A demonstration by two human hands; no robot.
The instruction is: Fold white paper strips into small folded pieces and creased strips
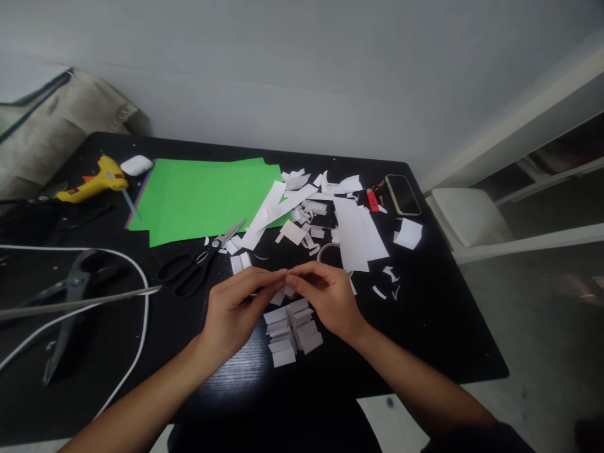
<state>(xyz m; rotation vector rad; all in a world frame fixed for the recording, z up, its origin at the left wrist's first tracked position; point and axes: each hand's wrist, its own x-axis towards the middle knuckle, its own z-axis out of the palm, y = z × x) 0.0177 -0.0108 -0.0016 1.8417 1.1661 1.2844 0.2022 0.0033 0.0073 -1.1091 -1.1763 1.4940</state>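
My left hand [238, 308] and my right hand [325, 294] meet fingertip to fingertip above the black table [425, 327], both pinching a small white paper piece [286, 281] between them. Directly below lies a stack of folded white paper pieces [291, 333]. Black-handled scissors [201, 261] rest just left of my left hand. A tape roll [329, 251] lies just beyond my right hand, partly hidden by it.
Green paper sheets [207, 195] lie at the back, with white strips and scraps [325, 214] to their right. A yellow glue gun [94, 179], white earbud case [136, 165], phone [402, 194], red lighter [372, 199], pliers [70, 296] and white cable [141, 302] surround them.
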